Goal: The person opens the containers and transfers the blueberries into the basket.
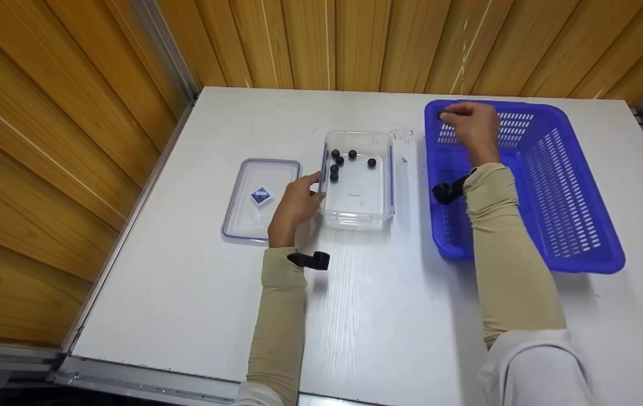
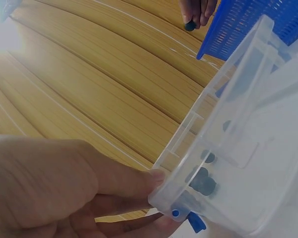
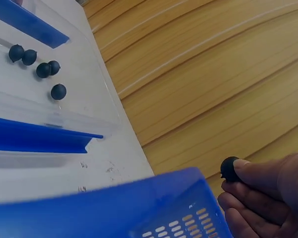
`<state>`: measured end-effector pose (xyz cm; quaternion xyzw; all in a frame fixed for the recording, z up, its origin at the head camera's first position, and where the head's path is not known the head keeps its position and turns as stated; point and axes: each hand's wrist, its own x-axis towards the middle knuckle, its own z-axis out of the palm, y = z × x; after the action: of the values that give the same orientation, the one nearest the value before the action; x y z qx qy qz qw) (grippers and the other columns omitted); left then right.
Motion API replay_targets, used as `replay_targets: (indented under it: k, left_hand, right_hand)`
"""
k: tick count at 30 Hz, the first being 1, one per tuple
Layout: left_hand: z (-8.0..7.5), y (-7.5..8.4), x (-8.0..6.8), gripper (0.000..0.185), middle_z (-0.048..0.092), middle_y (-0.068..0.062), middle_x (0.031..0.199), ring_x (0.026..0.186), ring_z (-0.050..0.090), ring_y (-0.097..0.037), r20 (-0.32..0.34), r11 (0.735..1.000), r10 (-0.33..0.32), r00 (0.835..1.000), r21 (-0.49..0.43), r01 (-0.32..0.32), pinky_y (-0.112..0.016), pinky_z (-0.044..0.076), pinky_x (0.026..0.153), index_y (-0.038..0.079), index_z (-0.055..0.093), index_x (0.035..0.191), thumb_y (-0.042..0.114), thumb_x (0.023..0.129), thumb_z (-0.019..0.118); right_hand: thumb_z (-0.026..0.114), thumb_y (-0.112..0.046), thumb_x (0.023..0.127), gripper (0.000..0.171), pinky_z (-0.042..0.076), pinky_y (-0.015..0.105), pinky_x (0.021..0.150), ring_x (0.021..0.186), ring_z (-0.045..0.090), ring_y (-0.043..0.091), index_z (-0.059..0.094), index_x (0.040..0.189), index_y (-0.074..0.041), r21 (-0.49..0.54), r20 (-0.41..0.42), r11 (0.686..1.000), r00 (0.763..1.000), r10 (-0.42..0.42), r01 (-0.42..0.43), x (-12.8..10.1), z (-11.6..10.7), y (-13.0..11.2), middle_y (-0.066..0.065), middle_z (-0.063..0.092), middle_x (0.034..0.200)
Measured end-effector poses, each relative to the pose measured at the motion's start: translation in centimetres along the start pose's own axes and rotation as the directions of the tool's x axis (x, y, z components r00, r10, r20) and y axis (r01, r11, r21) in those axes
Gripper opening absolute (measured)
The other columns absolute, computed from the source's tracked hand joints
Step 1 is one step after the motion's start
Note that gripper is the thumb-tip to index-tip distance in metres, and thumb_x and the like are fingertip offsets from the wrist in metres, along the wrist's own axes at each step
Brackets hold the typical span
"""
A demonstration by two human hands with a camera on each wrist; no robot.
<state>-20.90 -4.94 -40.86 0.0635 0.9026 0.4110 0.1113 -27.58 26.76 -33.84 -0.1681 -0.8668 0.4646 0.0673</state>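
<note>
At the far left corner of the blue basket (image 1: 586, 186), my right hand (image 1: 475, 127) pinches a small black ball (image 3: 229, 169) between thumb and fingers. The right wrist view shows the ball above the basket's rim. My left hand (image 1: 297, 202) holds the left side of a clear plastic box (image 1: 358, 219), its fingertips at the wall by a blue latch (image 2: 196, 222). Several black balls lie inside the box, most grouped along its left wall, with one ball (image 1: 371, 162) apart toward the right.
A clear lid (image 1: 242, 223) with a blue seal lies left of the box, bearing a blue and white label (image 1: 261, 196). The white table (image 1: 186, 299) meets wood-plank walls (image 1: 355, 45) at the back and left. Dark specks mark the tabletop between box and basket.
</note>
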Motion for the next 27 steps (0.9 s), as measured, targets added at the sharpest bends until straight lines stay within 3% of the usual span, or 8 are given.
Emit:
replay_targets:
  k: [7,11,18,23,27]
  left_hand:
    - [0.0,0.1,-0.1,0.052,0.046,-0.012,0.146,0.12,0.058,-0.027,-0.006,1.0,0.006,1.0,0.003,-0.006,-0.034,0.047,0.098,0.005,0.038,0.146,0.01,0.096,0.054]
    - [0.1,0.1,-0.1,0.052,0.046,-0.012,0.145,0.119,0.058,-0.027,-0.004,1.0,0.007,1.0,0.007,-0.007,-0.034,0.047,0.098,0.005,0.039,0.146,0.01,0.096,0.054]
    - [0.2,0.1,-0.1,0.052,0.048,-0.011,0.144,0.116,0.06,-0.026,0.001,1.0,0.001,1.0,0.011,-0.001,-0.034,0.05,0.093,0.007,0.039,0.146,0.009,0.096,0.054]
    - [0.1,0.0,-0.2,0.052,0.048,-0.011,0.144,0.116,0.06,-0.026,0.005,1.0,0.003,1.0,0.005,-0.003,-0.034,0.05,0.093,0.007,0.039,0.146,0.009,0.096,0.054]
    - [0.0,0.1,-0.3,0.051,0.048,-0.012,0.144,0.115,0.061,-0.026,0.004,1.0,0.016,1.0,0.0,-0.016,-0.035,0.051,0.092,0.007,0.04,0.145,0.009,0.096,0.054]
  right_hand:
    - [0.069,-0.024,0.087,0.041,0.041,0.019,0.07,0.072,0.053,-0.002,0.066,0.121,-0.002,0.005,0.042,0.997,0.996,0.075,-0.075,1.0,-1.5,3.0,-0.023,0.057,0.065]
    - [0.069,-0.018,0.087,0.04,0.045,0.016,0.062,0.063,0.055,-0.002,0.064,0.121,0.002,0.028,0.129,0.993,0.985,0.113,-0.117,1.3,-1.3,4.7,-0.023,0.055,0.054]
    - [0.069,-0.005,0.084,0.01,0.05,0.018,0.056,0.054,0.058,0.0,0.074,0.092,-0.009,0.074,0.29,0.982,0.946,0.147,-0.175,1.4,-0.8,7.0,-0.015,0.06,0.052]
    - [0.068,-0.007,0.085,0.009,0.049,0.02,0.059,0.057,0.059,0.002,0.072,0.081,-0.014,0.014,0.323,0.973,0.922,0.212,-0.229,1.5,-0.7,8.2,-0.015,0.061,0.054]
    - [0.067,-0.008,0.085,0.023,0.047,0.02,0.057,0.054,0.058,0.002,0.067,0.065,-0.02,0.0,0.331,0.966,0.912,0.243,-0.257,1.7,-0.6,8.6,-0.013,0.06,0.052]
